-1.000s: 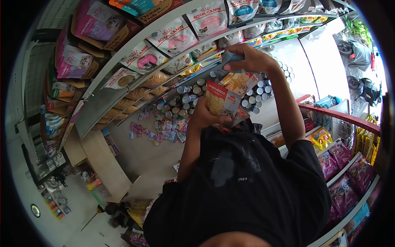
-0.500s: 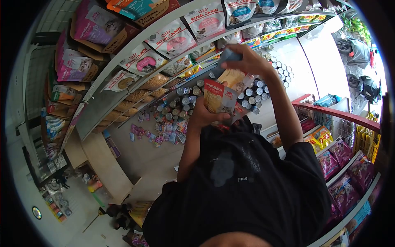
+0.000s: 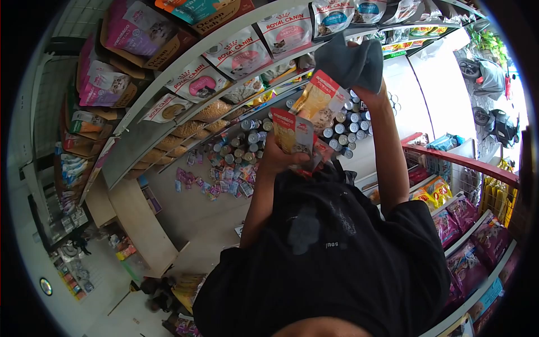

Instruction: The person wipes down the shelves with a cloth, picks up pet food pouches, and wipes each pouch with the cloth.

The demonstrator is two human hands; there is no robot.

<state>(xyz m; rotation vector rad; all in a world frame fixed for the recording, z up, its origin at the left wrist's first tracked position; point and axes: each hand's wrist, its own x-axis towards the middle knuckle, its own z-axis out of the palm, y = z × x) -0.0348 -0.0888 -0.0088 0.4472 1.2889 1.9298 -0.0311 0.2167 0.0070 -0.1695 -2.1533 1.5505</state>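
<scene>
"What reads clearly?"
"'animal&co' on the pouch (image 3: 293, 132) at frame centre, clasped in the left grip (image 3: 277, 158); 'ROYAL CANIN' on bags (image 3: 238, 51) above."
"And the right grip (image 3: 374, 97)?"
"Holding a grey cloth (image 3: 341, 63), upper right of centre."

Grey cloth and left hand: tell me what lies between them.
In the head view, two red-topped pouches lie between the grey cloth and the left hand.

White cat food bags (image 3: 237, 53) sit in a row on the long shelf (image 3: 130, 139). Lots of cans (image 3: 254, 137) are on the floor near the shelf, with little bright packets (image 3: 231, 181) just beside them. A wooden desk (image 3: 143, 227) is by the shelf's left end. Two motorbikes (image 3: 498, 127) are well past its right end.
</scene>
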